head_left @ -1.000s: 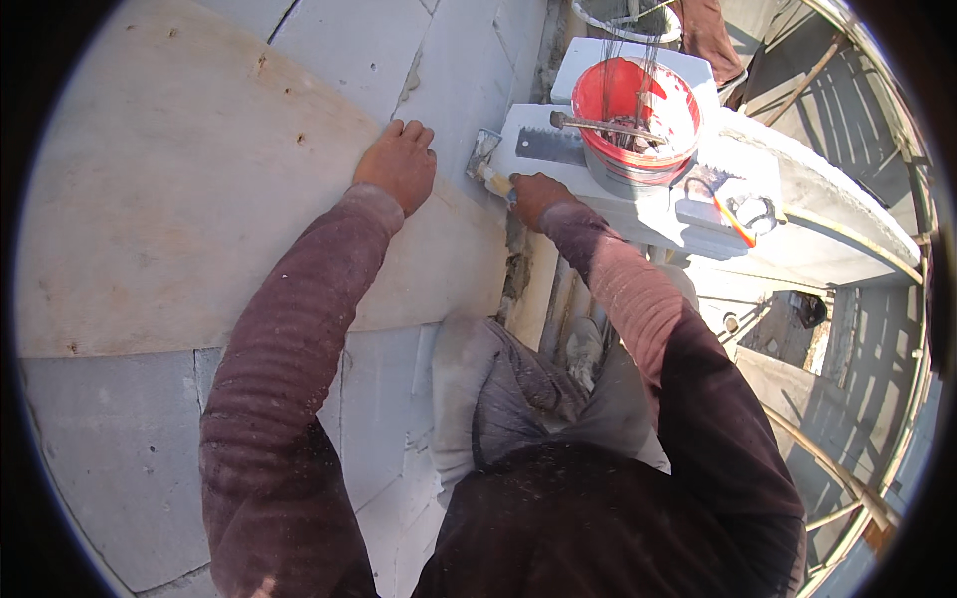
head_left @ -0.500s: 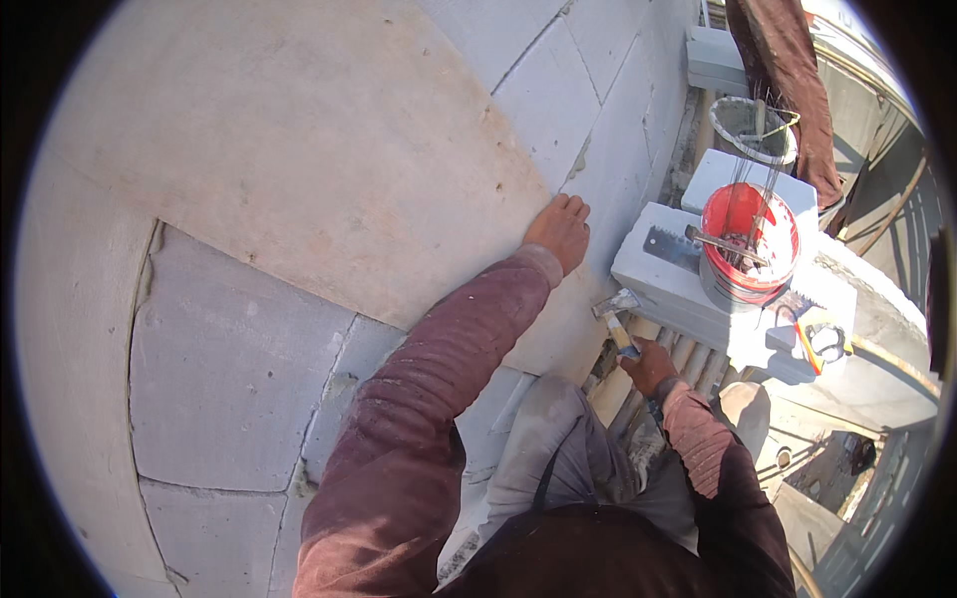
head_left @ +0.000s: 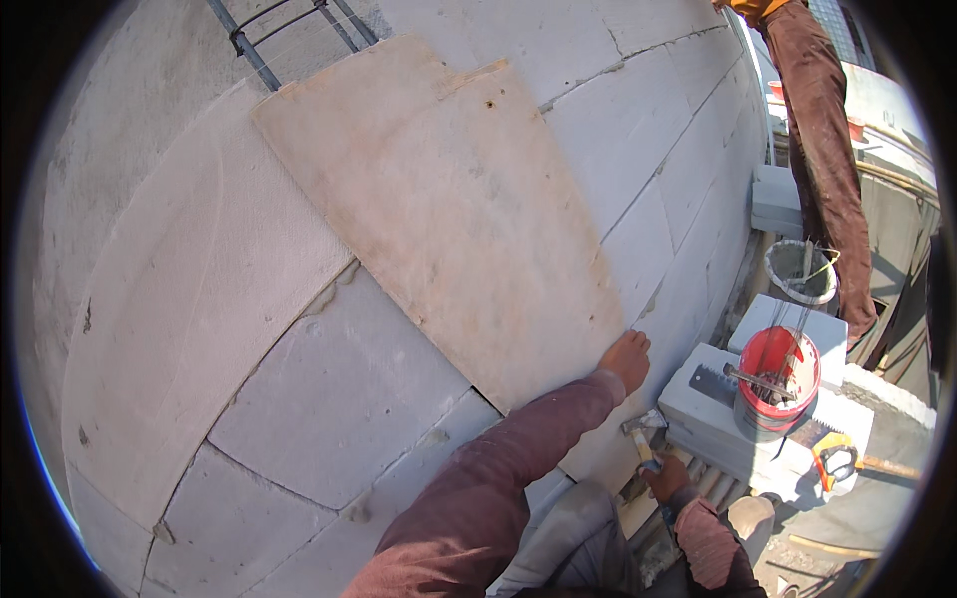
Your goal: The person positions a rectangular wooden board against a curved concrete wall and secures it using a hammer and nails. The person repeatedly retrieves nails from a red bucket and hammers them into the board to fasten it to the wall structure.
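A large tan board (head_left: pixel 449 209), like a sheet of plywood, lies against the grey block wall (head_left: pixel 319 389). At its right edge is my left hand (head_left: pixel 626 361), fingers curled over that edge. Lower right, my right hand (head_left: pixel 666 480) grips a hammer (head_left: pixel 646 450) by its handle. The metal hammer head is up, close to the board's lower right end and apart from my left hand. Part of the handle is hidden in my fist.
Right of the hammer, white blocks (head_left: pixel 698 419) carry a red bucket (head_left: pixel 783 369) with tools and wires, plus a yellow-handled saw (head_left: pixel 835 460). Behind them stands a grey bucket (head_left: pixel 800 271) near another person's leg (head_left: pixel 822 169). Steel bars (head_left: pixel 244 45) stick out above the wall.
The view has swung up and left, so the board's top end and the steel bars now show. My left hand stays at the board's edge; my right still holds the hammer.
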Motion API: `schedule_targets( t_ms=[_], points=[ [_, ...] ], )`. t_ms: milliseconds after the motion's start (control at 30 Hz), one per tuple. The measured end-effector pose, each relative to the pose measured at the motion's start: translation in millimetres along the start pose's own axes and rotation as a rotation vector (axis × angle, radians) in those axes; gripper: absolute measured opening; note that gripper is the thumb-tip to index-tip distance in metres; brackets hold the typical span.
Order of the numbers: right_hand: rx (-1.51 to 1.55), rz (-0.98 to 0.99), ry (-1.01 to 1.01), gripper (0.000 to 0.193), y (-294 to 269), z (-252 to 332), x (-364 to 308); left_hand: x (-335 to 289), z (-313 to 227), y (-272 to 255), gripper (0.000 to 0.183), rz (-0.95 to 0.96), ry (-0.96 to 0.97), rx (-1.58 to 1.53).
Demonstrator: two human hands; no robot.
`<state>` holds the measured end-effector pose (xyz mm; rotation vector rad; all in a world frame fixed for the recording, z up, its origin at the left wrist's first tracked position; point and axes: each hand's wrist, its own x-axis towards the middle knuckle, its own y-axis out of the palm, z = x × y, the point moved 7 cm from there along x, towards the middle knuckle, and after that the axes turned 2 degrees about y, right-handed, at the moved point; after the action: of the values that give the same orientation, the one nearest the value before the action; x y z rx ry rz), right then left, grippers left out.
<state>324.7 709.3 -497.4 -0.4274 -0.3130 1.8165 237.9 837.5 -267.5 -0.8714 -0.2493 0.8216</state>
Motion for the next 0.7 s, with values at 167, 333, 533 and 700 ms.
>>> schedule_targets(
  t_ms=[167, 333, 533, 700],
  points=[
    [-0.022, -0.011, 0.014, 0.062, -5.0, 2.3, -1.9, -4.5, -2.5, -7.4, 0.021, -0.032, -0.039, 0.016],
    [0.104, 0.032, 0.142, 0.061, -29.0, 37.1, -18.4, -6.6, -3.2, -0.8, 0.021, -0.007, -0.028, 0.046],
    [-0.258, -0.500, -0.158, 0.057, -122.7, 77.2, -30.8, -4.0, -1.0, -9.7, 0.021, -0.072, -0.032, 0.005],
    [0.283, -0.382, -0.114, 0.053, -162.0, 171.7, -18.7, -13.8, -1.1, -2.4, 0.021, -0.026, -0.043, -0.025]
  ],
)
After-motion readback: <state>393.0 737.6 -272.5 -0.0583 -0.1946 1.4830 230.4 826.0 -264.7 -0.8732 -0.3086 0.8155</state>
